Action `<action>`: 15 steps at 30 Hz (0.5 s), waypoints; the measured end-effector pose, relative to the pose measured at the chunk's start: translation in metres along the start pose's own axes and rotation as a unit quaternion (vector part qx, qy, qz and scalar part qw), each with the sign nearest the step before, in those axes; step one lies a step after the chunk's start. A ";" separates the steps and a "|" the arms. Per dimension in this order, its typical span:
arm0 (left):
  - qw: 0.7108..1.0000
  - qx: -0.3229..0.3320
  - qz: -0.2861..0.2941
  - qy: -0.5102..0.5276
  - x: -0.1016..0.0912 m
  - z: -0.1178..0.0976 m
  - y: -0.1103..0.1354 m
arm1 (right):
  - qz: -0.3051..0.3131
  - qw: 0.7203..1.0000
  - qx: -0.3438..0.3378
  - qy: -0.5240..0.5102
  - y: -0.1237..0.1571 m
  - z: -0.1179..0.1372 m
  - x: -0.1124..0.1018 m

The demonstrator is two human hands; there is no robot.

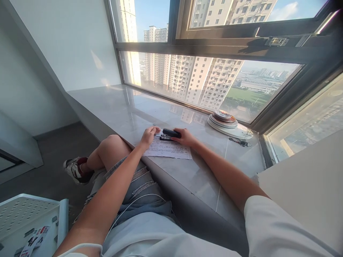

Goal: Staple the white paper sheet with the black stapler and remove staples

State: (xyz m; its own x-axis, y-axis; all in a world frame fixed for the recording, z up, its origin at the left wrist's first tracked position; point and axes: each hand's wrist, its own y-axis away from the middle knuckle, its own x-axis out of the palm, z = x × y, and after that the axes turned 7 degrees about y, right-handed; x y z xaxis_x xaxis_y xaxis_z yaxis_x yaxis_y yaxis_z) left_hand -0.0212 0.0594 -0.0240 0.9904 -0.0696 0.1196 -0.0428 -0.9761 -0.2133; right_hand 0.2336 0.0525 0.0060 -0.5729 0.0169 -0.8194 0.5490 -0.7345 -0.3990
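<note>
At the bottom edge, a white shirt [150,228] and a pale cable [131,204] are cut off by the frame. At lower left, a white perforated rack [24,207] is also cropped; the card [33,241] in it carries red and black printing that cannot be read. Beyond are ripped denim shorts [144,182] and a bent leg ending in a patterned shoe [76,170].

On the grey counter [182,182] lies a sheet of paper [171,151], covered in dark lines of text too small to make out, its upper part partly hidden by the hands and the stapler. The black stapler [172,133] sits over the paper, its top arm raised apart from its base. The right hand [184,136] is closed around its rear end. The left hand [151,135] is by the stapler's front, at the paper's left side, fingers bent; whether it grips anything cannot be told.

Farther along the counter are stacked plates [223,122], the topmost disc's dark and reddish pattern illegible, and a small dark object [241,142], blurred. Behind the window frame [214,50] rise pale towers [184,73], cropped above.
</note>
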 end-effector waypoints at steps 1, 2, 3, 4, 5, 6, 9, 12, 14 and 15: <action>1.000 -0.004 -0.003 0.003 0.000 -0.001 0.000 | -0.019 0.999 -0.017 0.021 0.000 0.001 0.002; 1.000 -0.009 -0.006 0.007 0.001 -0.002 0.001 | -0.046 0.997 -0.039 0.044 -0.001 0.001 0.005; 1.000 -0.015 -0.009 0.011 0.001 -0.004 0.002 | -0.075 0.992 -0.067 0.075 -0.001 0.001 0.008; 1.000 -0.021 -0.011 0.014 0.002 -0.005 0.002 | -0.099 0.984 -0.097 0.114 -0.001 0.002 0.010; 0.999 -0.025 -0.012 0.016 0.002 -0.007 0.003 | -0.114 0.973 -0.128 0.155 -0.002 0.002 0.013; 0.999 -0.028 -0.013 0.015 0.003 -0.008 0.004 | -0.117 0.961 -0.157 0.195 -0.002 0.004 0.014; 1.000 -0.022 -0.014 -0.014 0.003 -0.009 0.005 | -0.093 0.939 -0.211 0.257 -0.001 0.010 0.017; 0.998 -0.006 -0.006 -0.056 0.000 -0.007 0.005 | -0.080 0.947 -0.190 0.244 -0.001 0.016 0.017; 0.997 -0.010 0.000 -0.071 -0.002 -0.006 0.005 | -0.087 0.963 -0.137 0.217 -0.001 0.019 0.017; 0.997 -0.014 -0.001 -0.074 -0.003 -0.006 0.005 | -0.098 0.970 -0.101 0.200 -0.001 0.019 0.016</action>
State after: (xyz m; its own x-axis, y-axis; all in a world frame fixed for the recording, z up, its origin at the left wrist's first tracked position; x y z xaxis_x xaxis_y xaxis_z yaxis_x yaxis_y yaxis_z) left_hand -0.0254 0.0537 -0.0197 0.9989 -0.0392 -0.0256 -0.0433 -0.9818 -0.1848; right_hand 0.2121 0.0405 0.0013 -0.4196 0.4339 -0.7973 0.5844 -0.5430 -0.6031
